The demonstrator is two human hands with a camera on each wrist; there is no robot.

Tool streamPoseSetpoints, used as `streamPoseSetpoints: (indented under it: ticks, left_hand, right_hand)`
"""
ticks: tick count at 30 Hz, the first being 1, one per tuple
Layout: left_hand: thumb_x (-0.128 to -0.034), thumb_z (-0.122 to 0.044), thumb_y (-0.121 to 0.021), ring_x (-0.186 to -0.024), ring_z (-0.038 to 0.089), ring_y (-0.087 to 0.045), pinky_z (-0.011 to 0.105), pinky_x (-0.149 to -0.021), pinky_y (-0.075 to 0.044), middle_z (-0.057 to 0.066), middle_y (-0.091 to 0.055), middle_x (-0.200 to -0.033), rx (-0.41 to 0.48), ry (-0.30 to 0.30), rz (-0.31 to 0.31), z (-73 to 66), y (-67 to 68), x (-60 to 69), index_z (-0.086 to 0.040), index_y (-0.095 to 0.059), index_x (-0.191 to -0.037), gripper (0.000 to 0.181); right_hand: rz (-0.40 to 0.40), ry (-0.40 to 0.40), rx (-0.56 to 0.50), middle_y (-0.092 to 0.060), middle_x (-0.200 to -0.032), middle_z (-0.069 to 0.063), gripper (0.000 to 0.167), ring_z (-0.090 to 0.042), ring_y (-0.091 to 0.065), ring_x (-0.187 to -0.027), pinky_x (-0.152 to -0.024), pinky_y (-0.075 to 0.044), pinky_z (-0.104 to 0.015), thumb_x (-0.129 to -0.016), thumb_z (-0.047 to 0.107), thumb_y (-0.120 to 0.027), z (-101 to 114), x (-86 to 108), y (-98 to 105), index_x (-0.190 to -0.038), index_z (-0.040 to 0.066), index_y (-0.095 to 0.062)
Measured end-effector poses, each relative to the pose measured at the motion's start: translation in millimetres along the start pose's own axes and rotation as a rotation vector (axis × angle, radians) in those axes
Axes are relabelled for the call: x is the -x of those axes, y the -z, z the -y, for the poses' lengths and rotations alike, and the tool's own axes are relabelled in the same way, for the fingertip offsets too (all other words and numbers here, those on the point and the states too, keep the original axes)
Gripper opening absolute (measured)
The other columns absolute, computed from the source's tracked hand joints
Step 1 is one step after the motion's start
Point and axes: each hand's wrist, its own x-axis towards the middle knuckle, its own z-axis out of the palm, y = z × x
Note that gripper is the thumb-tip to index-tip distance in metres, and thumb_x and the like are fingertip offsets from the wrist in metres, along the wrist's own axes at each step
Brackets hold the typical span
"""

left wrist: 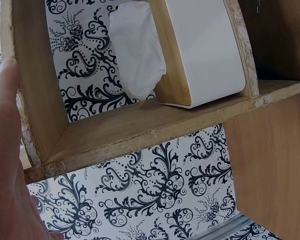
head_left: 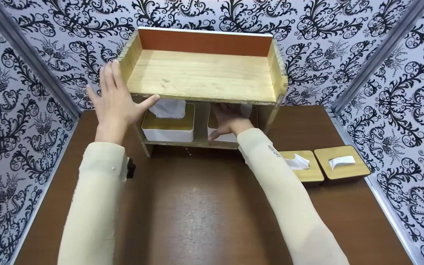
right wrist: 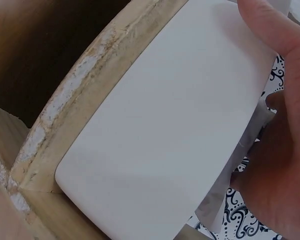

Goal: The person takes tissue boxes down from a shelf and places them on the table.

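A small wooden shelf unit [head_left: 204, 75] stands on the table, two white tissue boxes with wood-coloured lids in its lower compartment. My left hand [head_left: 115, 101] rests at the shelf's upper left corner, fingers spread and straight, thumb along the front edge. In the left wrist view a fingertip touches the shelf's worn wooden edge [left wrist: 21, 107]. My right hand [head_left: 232, 119] reaches under the top board and grips the right tissue box [right wrist: 160, 115], thumb on its white front and fingers over the lid, partly hidden. The left tissue box [head_left: 169, 134] has tissue sticking out.
Two more tissue boxes with wooden lids stand side by side on the brown table [head_left: 193, 213], right of the shelf: a nearer-shelf box [head_left: 307, 175] and an outer box [head_left: 348, 171]. Patterned walls [head_left: 399, 92] with metal rails enclose the back and sides.
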Motion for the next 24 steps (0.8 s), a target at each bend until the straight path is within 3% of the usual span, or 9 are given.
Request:
streamPoseSetpoints:
  ticks: [5, 15, 24]
  left_hand:
    - [-0.0681, -0.094, -0.041, -0.153, 0.03, 0.008, 0.071, -0.116, 0.009, 0.011, 0.015, -0.164, 0.001, 0.0, 0.001, -1.0, 0.1, 0.1, -0.012, 0.019, -0.154, 0.133]
    - [-0.0674, -0.095, -0.039, -0.153, 0.031, 0.008, 0.071, -0.115, 0.008, 0.012, 0.015, -0.164, -0.016, 0.001, 0.004, 0.2, -1.1, -2.4, -0.012, 0.02, -0.154, 0.133]
    - [-0.0672, -0.095, -0.038, -0.153, 0.032, 0.007, 0.072, -0.115, 0.007, 0.012, 0.014, -0.164, -0.024, -0.002, 0.0, 1.0, -1.0, -2.7, -0.012, 0.019, -0.154, 0.133]
  right_hand:
    - [0.005, -0.01, -0.015, 0.009, -0.166, -0.009, 0.133, -0.031, 0.008, -0.153, -0.127, -0.01, -0.04, -0.066, 0.062, -0.081, -1, -2.8, -2, -0.157, 0.026, 0.01]
    - [-0.027, -0.02, 0.052, 0.007, -0.166, -0.009, 0.139, -0.033, 0.007, -0.152, -0.126, 0.002, -0.049, -0.061, 0.063, -0.083, -4, -12.4, -6, -0.157, 0.025, 0.01]
    - [-0.044, -0.01, 0.063, 0.007, -0.166, -0.009, 0.138, -0.034, 0.006, -0.152, -0.126, 0.002, -0.049, -0.062, 0.054, -0.086, 0, -7.1, -5, -0.158, 0.021, 0.007]
